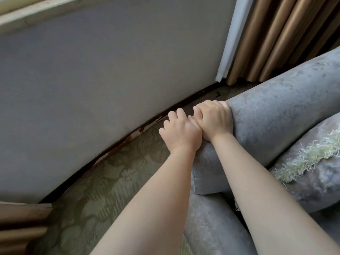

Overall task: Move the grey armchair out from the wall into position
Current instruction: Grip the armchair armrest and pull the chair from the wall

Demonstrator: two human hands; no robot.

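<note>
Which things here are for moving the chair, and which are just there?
For the job: grey armchair, left hand and right hand gripping its padded edge, wall.
Just there: curtain, patterned carpet, fringed cushion.

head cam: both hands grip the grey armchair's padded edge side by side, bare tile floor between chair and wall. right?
Not tile. The head view shows green floral-patterned carpet between the grey armchair and the wall. The rest holds: the left hand and the right hand grip the padded edge side by side.
</note>
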